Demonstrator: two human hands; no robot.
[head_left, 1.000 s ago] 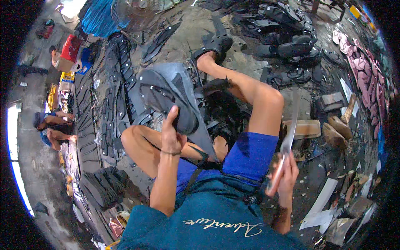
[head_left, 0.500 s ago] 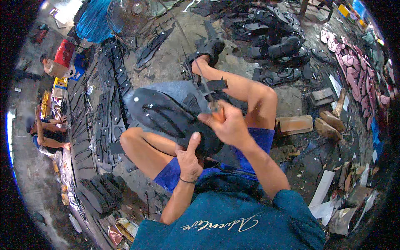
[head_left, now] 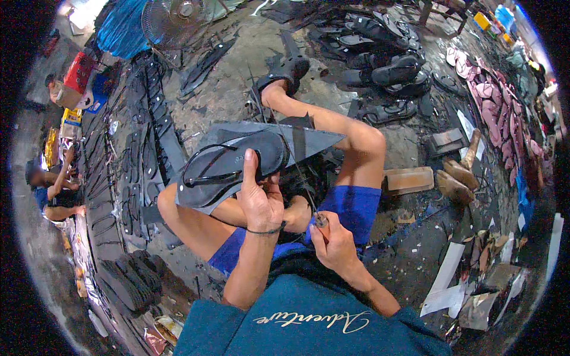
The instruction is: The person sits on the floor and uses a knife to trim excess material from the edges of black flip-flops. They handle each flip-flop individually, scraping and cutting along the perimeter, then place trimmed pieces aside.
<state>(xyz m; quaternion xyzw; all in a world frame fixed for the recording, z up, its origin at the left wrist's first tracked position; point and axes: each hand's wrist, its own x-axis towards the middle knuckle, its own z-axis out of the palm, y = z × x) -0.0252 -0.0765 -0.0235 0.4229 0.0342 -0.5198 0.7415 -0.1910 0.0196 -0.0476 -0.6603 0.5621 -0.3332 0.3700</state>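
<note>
My left hand (head_left: 261, 202) grips a black flip-flop (head_left: 264, 148) by the heel end, thumb pressed on its footbed and fingers underneath. Beneath the flip-flop a dark grey sheet (head_left: 317, 142) juts out, tapering to a point at the right. Over my lap, my right hand (head_left: 337, 244) is closed around the orange-brown handle of a tool with a long, thin dark shaft (head_left: 305, 183). That shaft points up and left, passing close to the heel of the flip-flop. Whether its tip touches anything I cannot tell.
My crossed bare legs (head_left: 350, 142) frame the work. Piled black sandals (head_left: 395, 71) lie ahead to the right, pink footwear (head_left: 490, 113) beyond. Wooden foot forms (head_left: 458, 178) and a brown block (head_left: 409, 180) sit right. A fan (head_left: 172, 21) stands ahead left; another person (head_left: 53, 184) sits far left.
My right hand has drawn back toward my lap with the tool, away from the flip-flop. The flip-flop and sheet have turned, so the sheet's pointed end now shows at right.
</note>
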